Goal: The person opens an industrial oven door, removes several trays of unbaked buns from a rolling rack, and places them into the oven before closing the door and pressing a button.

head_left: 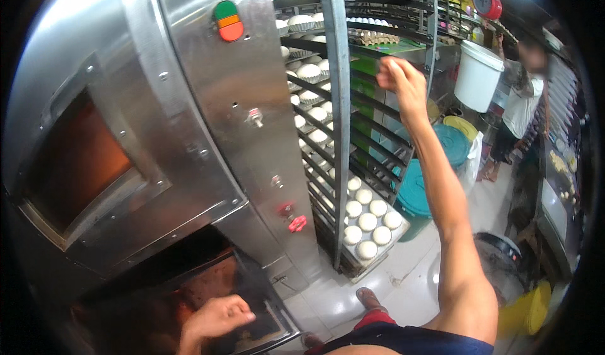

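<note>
My right hand (402,82) is raised in front of the tall metal rack (339,122), its fingers curled in; whatever they might hold is hidden. Low on the left, my left hand (222,316) hovers by the dark open compartment (268,320) of the steel oven (201,71), where an orange glow shows. Its fingers are bent and pressed together, and I cannot see anything in them. Pale round dough pieces in fluted tins (309,72) fill the rack's upper levels. On a low tray (372,251) sit several dough balls (367,222).
Beyond my right arm stand teal lidded bins (413,191) and a white bucket (479,76). A red dial scale (486,2) hangs above. Another person (520,109) is near the long counter at right. A red valve knob (297,223) juts from the oven panel.
</note>
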Demonstrator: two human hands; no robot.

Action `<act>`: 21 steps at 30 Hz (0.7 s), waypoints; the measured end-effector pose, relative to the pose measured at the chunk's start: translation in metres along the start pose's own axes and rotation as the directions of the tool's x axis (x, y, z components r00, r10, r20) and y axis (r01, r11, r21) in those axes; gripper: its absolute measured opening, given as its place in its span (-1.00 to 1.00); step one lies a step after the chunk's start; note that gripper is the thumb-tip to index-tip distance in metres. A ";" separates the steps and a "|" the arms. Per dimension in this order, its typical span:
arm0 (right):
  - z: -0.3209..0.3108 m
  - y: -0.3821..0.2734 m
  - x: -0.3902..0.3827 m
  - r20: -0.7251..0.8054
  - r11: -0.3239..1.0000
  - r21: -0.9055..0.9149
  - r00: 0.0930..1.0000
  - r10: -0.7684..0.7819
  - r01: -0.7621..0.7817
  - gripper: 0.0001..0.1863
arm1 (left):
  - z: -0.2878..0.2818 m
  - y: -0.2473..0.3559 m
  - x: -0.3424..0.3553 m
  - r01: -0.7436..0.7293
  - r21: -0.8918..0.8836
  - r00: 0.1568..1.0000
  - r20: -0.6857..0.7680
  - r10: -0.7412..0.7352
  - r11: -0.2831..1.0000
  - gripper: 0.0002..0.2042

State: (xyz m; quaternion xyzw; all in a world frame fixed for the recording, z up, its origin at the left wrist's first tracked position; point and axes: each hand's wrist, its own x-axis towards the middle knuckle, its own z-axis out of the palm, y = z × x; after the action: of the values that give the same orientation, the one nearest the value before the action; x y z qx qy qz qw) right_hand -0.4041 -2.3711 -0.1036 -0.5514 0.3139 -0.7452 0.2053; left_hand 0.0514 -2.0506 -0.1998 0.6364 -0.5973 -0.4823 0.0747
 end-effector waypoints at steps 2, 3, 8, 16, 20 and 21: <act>0.014 0.013 0.070 0.132 0.889 -0.402 0.975 -0.181 0.219 -0.69 | 0.018 0.064 0.005 -0.075 0.043 0.988 0.139 0.068 0.996 -0.66; 0.024 0.025 0.109 0.194 0.766 -0.480 0.904 -0.381 0.427 -0.68 | 0.027 0.090 0.011 -0.097 0.036 0.983 0.163 0.090 0.995 -0.73; 0.108 0.060 0.226 0.393 0.614 -0.568 0.836 -0.383 0.549 -0.51 | 0.060 0.205 0.024 -0.178 -0.034 0.983 0.042 0.180 0.983 -0.81; 0.156 0.063 0.310 0.515 0.461 -0.617 0.770 -0.376 0.638 -0.54 | 0.091 0.262 0.030 -0.203 -0.051 0.963 -0.189 0.190 0.978 -0.71; 0.162 0.077 0.330 0.522 0.440 -0.569 0.719 -0.459 0.695 -0.57 | 0.099 0.274 0.030 -0.188 -0.027 0.951 -0.253 0.176 0.982 -0.68; 0.163 0.077 0.332 0.535 0.435 -0.570 0.717 -0.446 0.697 -0.58 | 0.099 0.278 0.031 -0.199 -0.010 0.947 -0.258 0.190 0.980 -0.67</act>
State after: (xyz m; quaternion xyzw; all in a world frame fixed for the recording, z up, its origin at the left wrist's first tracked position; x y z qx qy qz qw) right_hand -0.3544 -2.6827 0.1052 -0.7652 0.3431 -0.4787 -0.2599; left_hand -0.2148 -2.1049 -0.0813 0.6300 -0.6336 -0.3970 0.2098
